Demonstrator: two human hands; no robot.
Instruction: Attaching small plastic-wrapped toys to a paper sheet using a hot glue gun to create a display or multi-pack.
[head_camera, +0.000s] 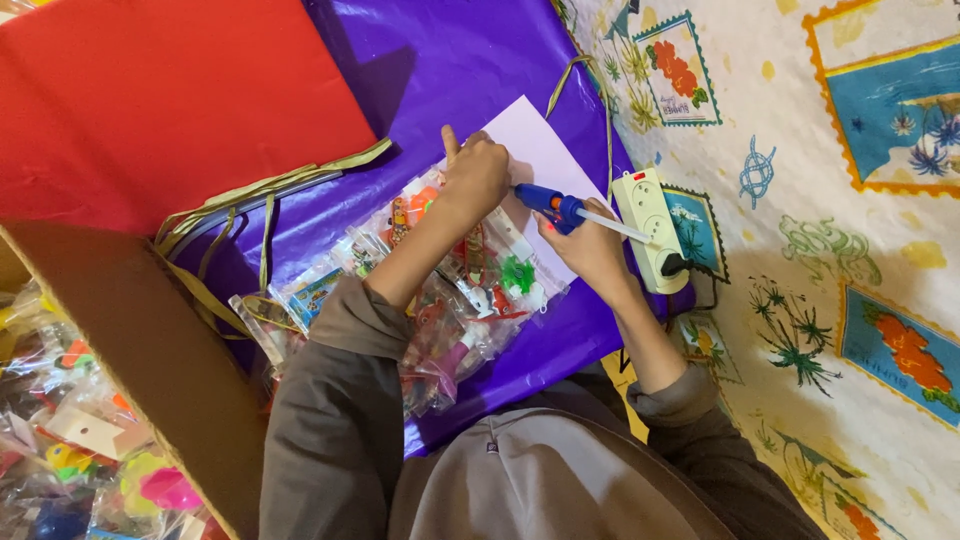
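My right hand (592, 250) grips a blue hot glue gun (548, 203) with a white glue stick poking out of its back. The nozzle points left, toward my left hand (478, 172). That hand is curled into a fist with one finger raised, and it rests at the near edge of a white sheet of paper (545, 150) lying on purple wrapping paper (450, 60). Under my left forearm lie clear plastic bags of small colourful toys (490, 290). Whether the fist encloses anything is hidden.
A white power strip (648, 222) with a black plug (675, 265) lies right of the glue gun on a patterned cloth (800, 250). Red paper (170, 100), olive ribbon (260, 195) and a cardboard box (160, 350) holding toy bags (70, 440) fill the left.
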